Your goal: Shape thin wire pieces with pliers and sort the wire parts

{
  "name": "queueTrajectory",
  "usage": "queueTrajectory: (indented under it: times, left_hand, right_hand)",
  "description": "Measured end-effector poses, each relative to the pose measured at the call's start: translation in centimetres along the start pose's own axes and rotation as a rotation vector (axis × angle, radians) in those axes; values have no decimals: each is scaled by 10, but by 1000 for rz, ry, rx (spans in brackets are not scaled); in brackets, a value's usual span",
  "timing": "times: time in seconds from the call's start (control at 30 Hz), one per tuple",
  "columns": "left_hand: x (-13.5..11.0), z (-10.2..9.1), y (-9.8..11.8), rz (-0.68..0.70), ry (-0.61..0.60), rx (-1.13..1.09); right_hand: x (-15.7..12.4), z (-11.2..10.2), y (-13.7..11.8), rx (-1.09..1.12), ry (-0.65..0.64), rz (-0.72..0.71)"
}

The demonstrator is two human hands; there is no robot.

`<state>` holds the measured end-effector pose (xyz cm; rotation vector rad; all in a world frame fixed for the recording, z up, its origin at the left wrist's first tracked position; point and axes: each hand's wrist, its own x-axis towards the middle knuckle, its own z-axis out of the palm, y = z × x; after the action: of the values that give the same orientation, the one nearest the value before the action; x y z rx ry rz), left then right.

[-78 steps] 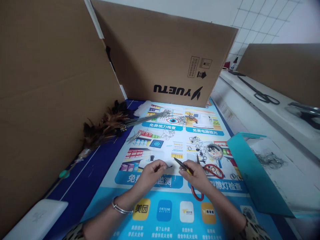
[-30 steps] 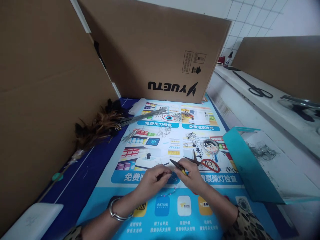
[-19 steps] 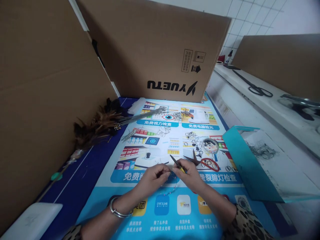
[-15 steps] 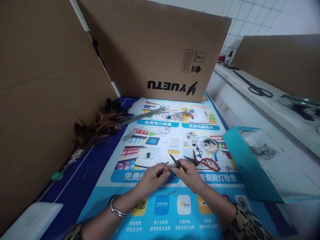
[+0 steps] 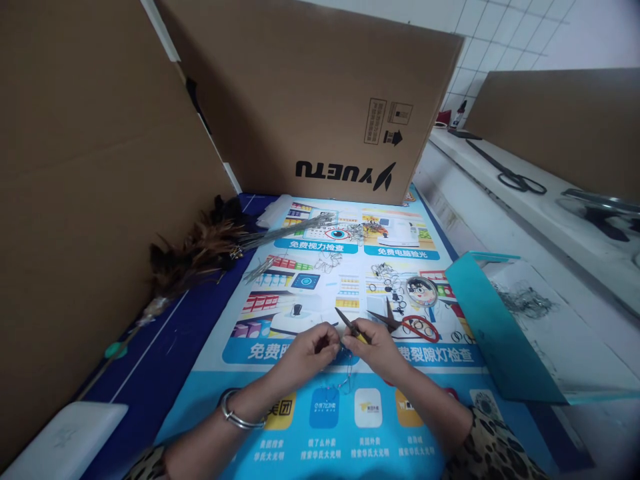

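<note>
My left hand [image 5: 316, 348] is closed in a pinch at the top of a thin beaded strand [image 5: 345, 383], which hangs in a loop over the blue printed mat. My right hand [image 5: 379, 348] grips a slim pointed tool with dark jaws and a yellow handle, probably pliers [image 5: 347, 322], tip pointing up and left. The fingertips of both hands nearly meet, and they hide what lies between them. Just beyond the right hand lie scissors [image 5: 419, 329] with red handles, blades spread. A round picture case [image 5: 421, 291] and several small dark rings [image 5: 395, 303] lie behind them.
Thin metal wires [image 5: 300, 228] and brown feathers [image 5: 200, 243] lie at the left. A teal-sided box [image 5: 493, 340] holding tangled wire pieces stands at the right. Cardboard panels [image 5: 310, 100] wall the back and left. Black scissors [image 5: 515, 177] rest on the white ledge.
The left fingers have loosened a little into a rounder pinch. The tool has shifted slightly left, and the hanging strand has swung a bit.
</note>
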<state>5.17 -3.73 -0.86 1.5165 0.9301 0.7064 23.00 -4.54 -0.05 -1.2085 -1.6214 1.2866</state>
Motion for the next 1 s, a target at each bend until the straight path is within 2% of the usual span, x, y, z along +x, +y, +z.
queueTrajectory:
  times: [0.43, 1.0]
  left_hand:
    - [0, 0, -2, -41, -39, -105]
    - [0, -1, 1, -99, -71, -190]
  right_hand:
    - [0, -1, -6, 225, -64, 102]
    - [-1, -1, 0, 83, -76, 59]
